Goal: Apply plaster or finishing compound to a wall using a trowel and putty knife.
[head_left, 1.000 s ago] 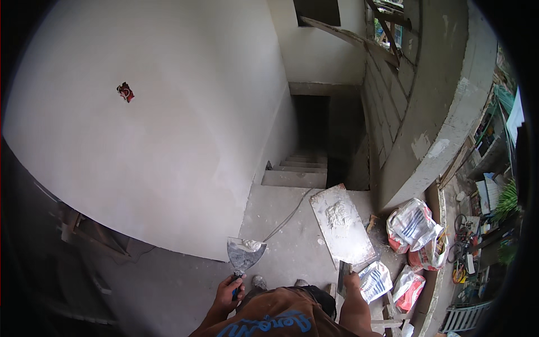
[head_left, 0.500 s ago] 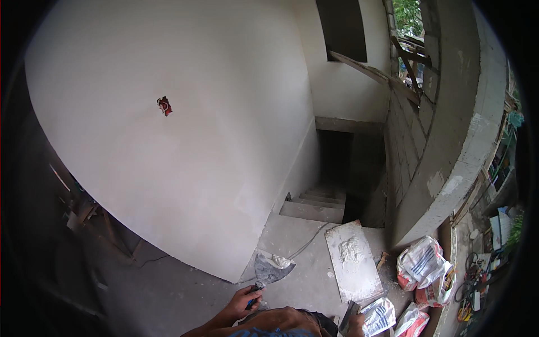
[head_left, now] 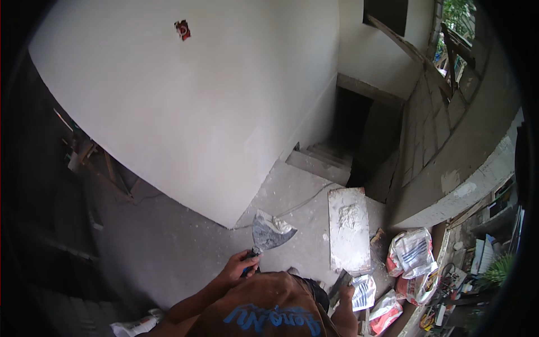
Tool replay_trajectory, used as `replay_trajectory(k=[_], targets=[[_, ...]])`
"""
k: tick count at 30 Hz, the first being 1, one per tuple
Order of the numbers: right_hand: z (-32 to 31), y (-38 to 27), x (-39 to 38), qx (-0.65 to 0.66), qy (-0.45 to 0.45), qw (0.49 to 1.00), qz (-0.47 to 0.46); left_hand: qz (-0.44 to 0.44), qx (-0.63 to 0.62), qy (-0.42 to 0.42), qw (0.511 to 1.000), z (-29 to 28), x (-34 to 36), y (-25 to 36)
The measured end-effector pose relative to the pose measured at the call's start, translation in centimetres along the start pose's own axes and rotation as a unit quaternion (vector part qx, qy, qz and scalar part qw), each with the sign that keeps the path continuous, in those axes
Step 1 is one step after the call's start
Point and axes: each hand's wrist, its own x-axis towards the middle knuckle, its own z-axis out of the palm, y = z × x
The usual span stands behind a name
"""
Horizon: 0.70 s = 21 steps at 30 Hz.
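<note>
The left hand (head_left: 242,265) is closed around the dark handle of a broad scraper (head_left: 268,233), held out over the floor with its blade pointing away from the body. White paste (head_left: 283,224) sits along the blade's far edge, as it did half a second ago. The right hand (head_left: 347,292) grips a dark flat tool (head_left: 338,283), seen nearly edge-on, so its kind is hard to tell; both hands have kept their holds. The view has swung since the last frame: more of the brown shirt (head_left: 264,306) shows, and a pale bag (head_left: 139,324) has appeared at the lower left.

Just beyond the right hand lies a striped white bag (head_left: 364,293), with a red and white bag (head_left: 386,312) beside it. Farther right, a crumpled bag (head_left: 412,251) leans against another sack (head_left: 419,287); what these hold cannot be seen. Left of them, a white-smeared board (head_left: 341,255) lies on the floor (head_left: 303,247), carrying a ridged heap of paste (head_left: 349,213).

A cable (head_left: 307,199) runs behind the board's left side. Past it, steps (head_left: 320,165) lead into a dark doorway. In the pale wall (head_left: 196,123), a red box (head_left: 182,30) contains a light loop of wire, now higher in view.
</note>
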Motion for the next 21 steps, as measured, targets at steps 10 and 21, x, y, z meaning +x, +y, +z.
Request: replay_trajectory(k=[10,21], targets=[[-11.9,-15.8,7.1,0.202,-0.154,0.9,0.354,0.01,0.04,0.109,0.993,0.4,-1.2,-1.5],[-13.9,-16.4,12.2,0.142,-0.21,0.921,0.297,0.036,-0.006,0.136,0.99,-1.9,0.8,-1.6]])
